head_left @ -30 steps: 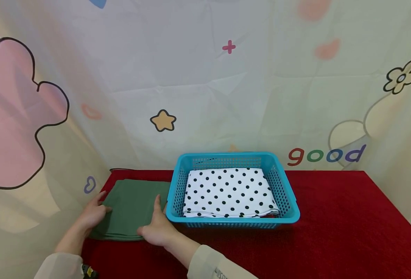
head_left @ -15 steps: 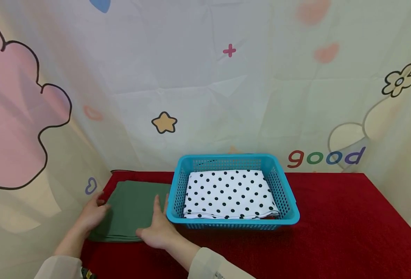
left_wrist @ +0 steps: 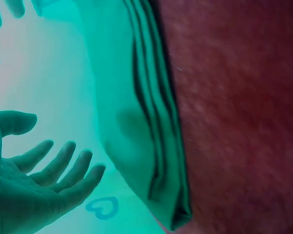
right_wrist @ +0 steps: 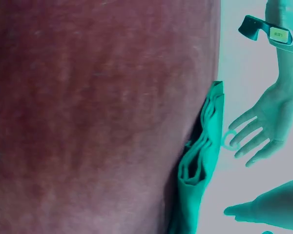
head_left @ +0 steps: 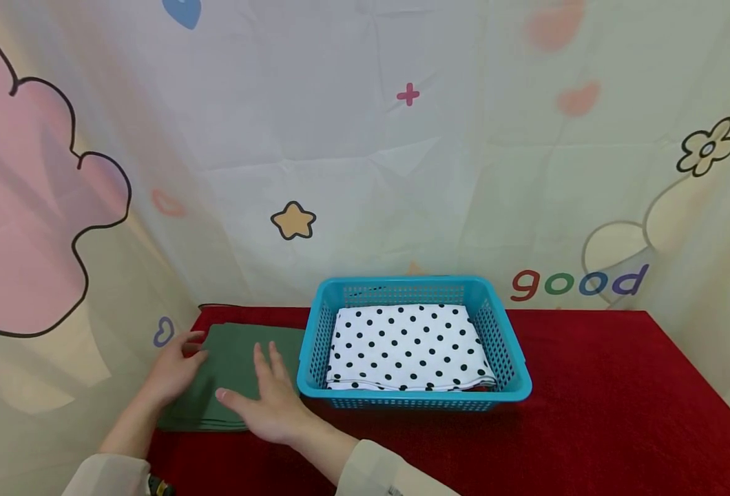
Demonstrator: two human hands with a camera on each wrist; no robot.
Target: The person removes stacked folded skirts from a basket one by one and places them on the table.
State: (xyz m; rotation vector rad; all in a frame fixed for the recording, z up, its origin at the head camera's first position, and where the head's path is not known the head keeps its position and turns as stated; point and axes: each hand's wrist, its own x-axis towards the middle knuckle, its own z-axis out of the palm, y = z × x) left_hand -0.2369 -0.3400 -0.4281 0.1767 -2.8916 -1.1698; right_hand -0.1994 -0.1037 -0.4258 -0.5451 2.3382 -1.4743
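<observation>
A folded green cloth (head_left: pixel 235 358) lies flat at the left of the red-covered table; its stacked layers (left_wrist: pixel 154 97) show along one side in the left wrist view. My left hand (head_left: pixel 175 365) hovers at the cloth's left edge with fingers loosely bent, holding nothing. In the left wrist view that hand's fingers are spread apart, off the fabric. Over the cloth's near right part is my right hand (head_left: pixel 275 406), thumb and fingers extended, also holding nothing. Both hands appear above the folded cloth (right_wrist: pixel 200 156) in the right wrist view.
A blue plastic basket (head_left: pixel 414 396) stands right beside the cloth. Inside lies a folded white cloth with black dots (head_left: pixel 408 348). Red fabric (head_left: pixel 600 399) covers the table; a printed curtain (head_left: pixel 371 172) hangs behind it and along the left side.
My right hand has shifted left from the cloth's right edge and lifted, its fingers turning over the fabric. My left hand has come up off the left edge. The cloth stays put.
</observation>
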